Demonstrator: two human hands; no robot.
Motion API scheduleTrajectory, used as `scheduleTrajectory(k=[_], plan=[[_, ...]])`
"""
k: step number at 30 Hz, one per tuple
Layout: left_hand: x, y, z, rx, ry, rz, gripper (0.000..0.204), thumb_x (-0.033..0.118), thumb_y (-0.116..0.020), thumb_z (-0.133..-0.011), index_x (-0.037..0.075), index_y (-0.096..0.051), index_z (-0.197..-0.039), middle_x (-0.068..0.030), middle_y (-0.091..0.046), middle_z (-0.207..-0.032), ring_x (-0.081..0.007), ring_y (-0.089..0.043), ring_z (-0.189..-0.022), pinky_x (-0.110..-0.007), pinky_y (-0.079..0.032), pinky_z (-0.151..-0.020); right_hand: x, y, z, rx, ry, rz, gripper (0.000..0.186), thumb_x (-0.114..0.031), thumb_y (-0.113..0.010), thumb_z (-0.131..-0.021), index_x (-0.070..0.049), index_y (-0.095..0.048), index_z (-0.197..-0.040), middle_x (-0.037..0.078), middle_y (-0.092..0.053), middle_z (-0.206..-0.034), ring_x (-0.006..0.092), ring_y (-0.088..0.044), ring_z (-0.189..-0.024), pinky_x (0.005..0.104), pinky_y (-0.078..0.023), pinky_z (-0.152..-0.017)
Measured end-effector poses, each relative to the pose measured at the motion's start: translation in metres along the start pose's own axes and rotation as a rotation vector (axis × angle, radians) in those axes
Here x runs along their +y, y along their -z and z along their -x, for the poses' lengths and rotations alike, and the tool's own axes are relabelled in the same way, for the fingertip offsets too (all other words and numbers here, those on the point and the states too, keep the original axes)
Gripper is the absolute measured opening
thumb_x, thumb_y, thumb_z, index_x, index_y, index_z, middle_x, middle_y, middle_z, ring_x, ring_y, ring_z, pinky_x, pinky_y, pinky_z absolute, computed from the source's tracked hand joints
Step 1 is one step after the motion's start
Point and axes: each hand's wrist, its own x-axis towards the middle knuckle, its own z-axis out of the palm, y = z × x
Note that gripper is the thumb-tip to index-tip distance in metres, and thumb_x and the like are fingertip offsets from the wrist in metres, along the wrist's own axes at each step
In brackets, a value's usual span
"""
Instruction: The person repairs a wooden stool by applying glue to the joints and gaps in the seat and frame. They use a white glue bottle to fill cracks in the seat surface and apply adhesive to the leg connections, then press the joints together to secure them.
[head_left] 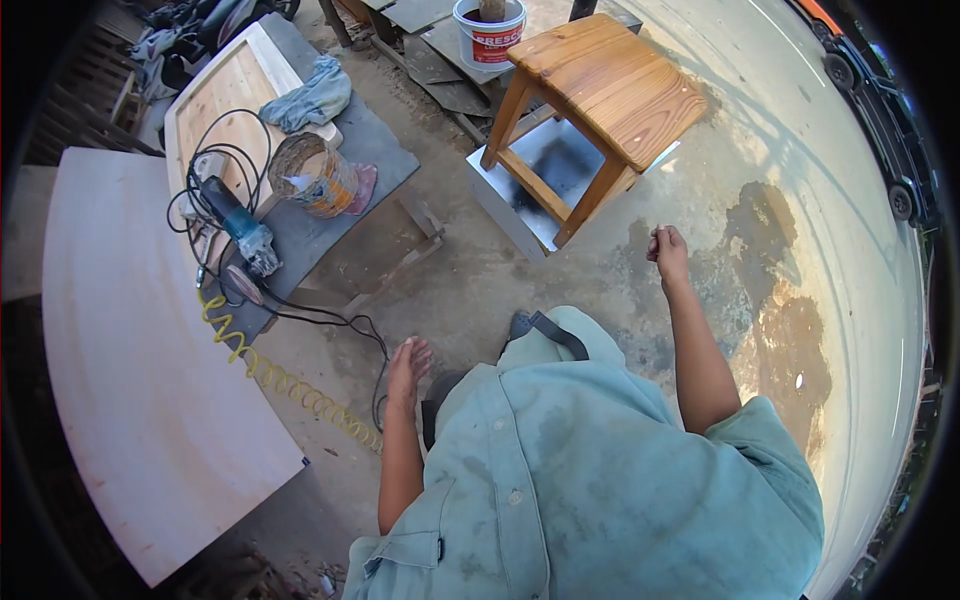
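My left hand [408,368] hangs beside my body with its fingers stretched out, holding nothing. It is nearest a black cable and a coiled yellow air hose [300,392], apart from both. My right hand [669,252] is held forward with its fingers curled closed; anything inside them is hidden. Ahead of it stands a varnished wooden stool [610,85], which it does not touch. The stool rests over a white board [500,205] with a dark sprayed patch.
At left, a grey workbench [385,165] bears an angle grinder [240,225], a stained can [315,178], a blue rag [312,95] and a wooden panel [220,105]. A large pale board [150,350] lies nearby. A white bucket [490,35] stands behind. Dark cars [885,130] line the right.
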Motion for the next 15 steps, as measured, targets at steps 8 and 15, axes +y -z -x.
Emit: scheduleTrajectory(k=[8, 15], plan=[[0.143, -0.108, -0.052, -0.368, -0.049, -0.158, 0.049, 0.04, -0.048, -0.105, 0.005, -0.051, -0.137, -0.0114, -0.061, -0.134, -0.0235, -0.061, -0.118, -0.038, -0.047, -0.099, -0.114, -0.002, -0.047, 0.135, 0.083, -0.137, 0.016, -0.018, -0.063, -0.096, -0.002, -0.065, -0.1, 0.004, -0.064, -0.086, 0.012, -0.063, -0.072, 0.027, -0.053, -0.064], [0.245, -0.216, -0.081, -0.745, -0.137, -0.478, 0.048, 0.039, -0.048, -0.105, 0.005, -0.051, -0.139, -0.0111, -0.06, -0.134, -0.022, -0.061, -0.119, -0.036, -0.047, -0.098, -0.174, 0.017, -0.096, 0.244, 0.18, -0.111, 0.025, -0.026, -0.057, -0.102, -0.002, -0.064, -0.096, 0.001, -0.061, -0.077, 0.01, -0.059, -0.065, 0.0258, -0.051, -0.061]])
